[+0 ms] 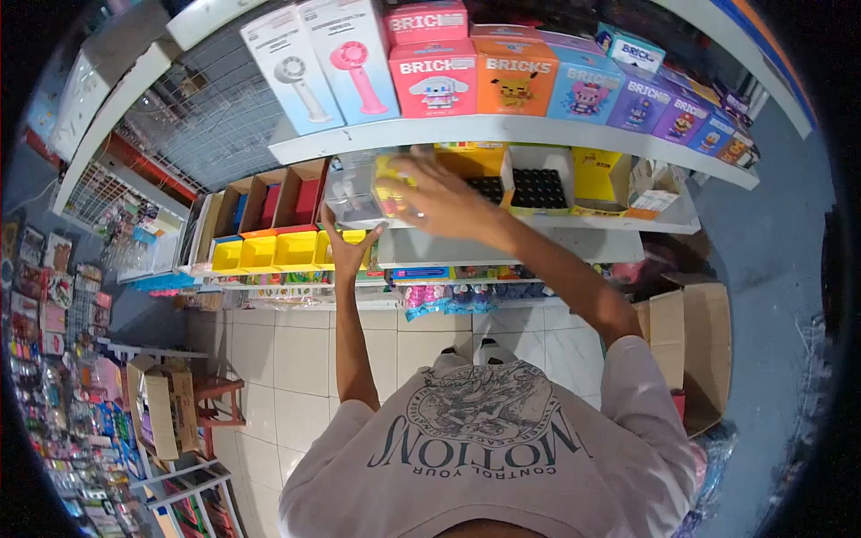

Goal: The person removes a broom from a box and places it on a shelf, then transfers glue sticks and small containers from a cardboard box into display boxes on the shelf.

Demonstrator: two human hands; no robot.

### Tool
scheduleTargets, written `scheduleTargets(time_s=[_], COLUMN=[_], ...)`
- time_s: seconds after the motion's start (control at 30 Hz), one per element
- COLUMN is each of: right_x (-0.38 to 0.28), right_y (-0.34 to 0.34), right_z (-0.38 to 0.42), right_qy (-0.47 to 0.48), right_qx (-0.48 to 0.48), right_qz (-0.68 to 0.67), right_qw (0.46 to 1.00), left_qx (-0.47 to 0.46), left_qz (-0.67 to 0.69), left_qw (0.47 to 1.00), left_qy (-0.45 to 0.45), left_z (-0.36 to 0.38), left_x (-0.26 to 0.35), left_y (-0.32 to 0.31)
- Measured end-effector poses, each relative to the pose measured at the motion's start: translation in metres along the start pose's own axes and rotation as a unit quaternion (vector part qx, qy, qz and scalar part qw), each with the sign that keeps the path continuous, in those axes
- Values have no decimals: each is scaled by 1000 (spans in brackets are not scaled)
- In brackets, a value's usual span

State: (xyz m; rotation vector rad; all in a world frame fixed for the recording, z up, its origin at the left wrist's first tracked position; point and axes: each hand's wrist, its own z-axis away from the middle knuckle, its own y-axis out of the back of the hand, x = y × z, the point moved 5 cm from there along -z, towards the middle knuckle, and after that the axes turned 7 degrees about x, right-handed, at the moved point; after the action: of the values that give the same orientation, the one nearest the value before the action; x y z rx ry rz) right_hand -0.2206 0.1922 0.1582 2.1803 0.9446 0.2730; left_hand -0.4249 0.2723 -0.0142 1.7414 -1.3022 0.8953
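Clear box [359,193] sits at the shelf edge [502,247], tight under the upper shelf; right hand [439,197] clamps its side, left hand [345,242] props underneath, fingers spread.

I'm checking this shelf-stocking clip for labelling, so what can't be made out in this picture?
- Clear box: contents unclear in the head view; right hand covers part.
- Left hand: fingertips hidden beneath the box.
- Lower shelf goods: too small and blurred.

Bright, even shop light up here; heavy fisheye bends my frame edges into black corners, and my raised hand blurs slightly.
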Motion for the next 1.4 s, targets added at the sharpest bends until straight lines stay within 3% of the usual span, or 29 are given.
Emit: scheduleTargets(time_s=[0.1,0.23,0.37,0.47,0.67,0.8,0.83,0.87,0.97,1.23,1.4], right_x=[-35,-50,-21,4,35,44,44,44,48,50,48], right_y=[-2,-34,-30,-1,-5,-27,-30,-34,-44,-46,-42], right_z=[39,133,200,192,143,135,134,133,133,131,130], right_qy=[-14,-119,-335,-454,-457,-460,-469,-479,-431,-409,-388], right_qx=[11,-24,-20,-32,33,11,5,0,-4,7,8], right_qz=[-113,-148,-174,-124,-194,-145,-149,-154,-98,-81,-63], right_qw=[993,982,926,882,868,876,870,864,897,909,919], left_qx=[44,136,34,-65,-132,-184,-196,-177,-180,-122,-119], left_qz=[9,25,-9,2,47,24,13,36,-21,-94,-115], left_qw=[997,988,991,994,986,981,980,980,980,978,976], left_qy=[62,65,126,92,95,53,42,86,76,139,142], left_z=[23,81,151,177,184,185,188,192,199,230,236], left_x=[-4,-34,-60,-44,-15,-9,-8,-13,-19,-51,-55], left_y=[6,7,-10,-37,-88,-86,-83,-75,-47,32,45])
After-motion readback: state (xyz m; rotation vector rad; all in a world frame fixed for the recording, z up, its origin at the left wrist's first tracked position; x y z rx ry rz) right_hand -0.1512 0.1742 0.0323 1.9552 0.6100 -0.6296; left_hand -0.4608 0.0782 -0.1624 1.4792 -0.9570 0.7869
